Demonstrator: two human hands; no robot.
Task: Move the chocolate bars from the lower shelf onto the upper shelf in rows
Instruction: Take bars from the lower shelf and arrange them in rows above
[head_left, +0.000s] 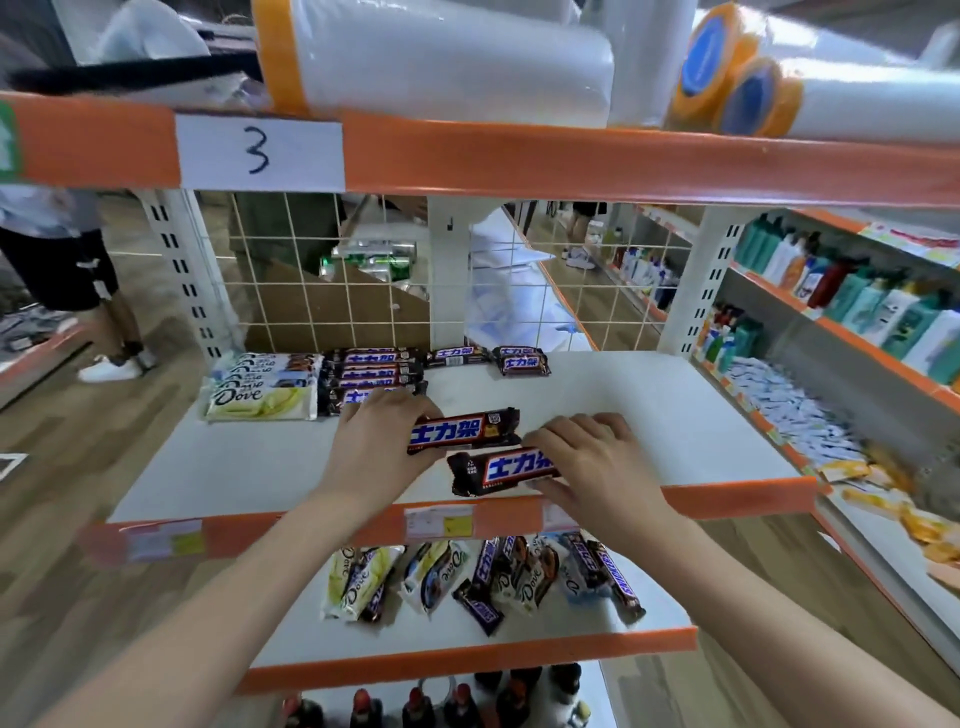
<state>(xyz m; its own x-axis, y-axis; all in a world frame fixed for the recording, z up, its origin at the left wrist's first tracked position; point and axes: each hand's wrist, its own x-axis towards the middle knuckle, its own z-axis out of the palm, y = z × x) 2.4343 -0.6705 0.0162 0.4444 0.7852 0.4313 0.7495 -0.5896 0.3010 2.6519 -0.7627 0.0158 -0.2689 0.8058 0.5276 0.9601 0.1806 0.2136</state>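
Observation:
My left hand grips the left end of a brown Snickers bar just above the upper shelf. My right hand holds the right end of a second Snickers bar near the shelf's front edge. At the back left of the upper shelf lie a row of white Dove bars, a row of Snickers bars, and two more Snickers behind. On the lower shelf a loose heap of Dove and Snickers bars lies mixed.
White rolls with orange caps lie on the top shelf labelled 3. A wire grid backs the upper shelf. Bottles fill shelves at the right; dark bottles stand below. A person's legs are at the left.

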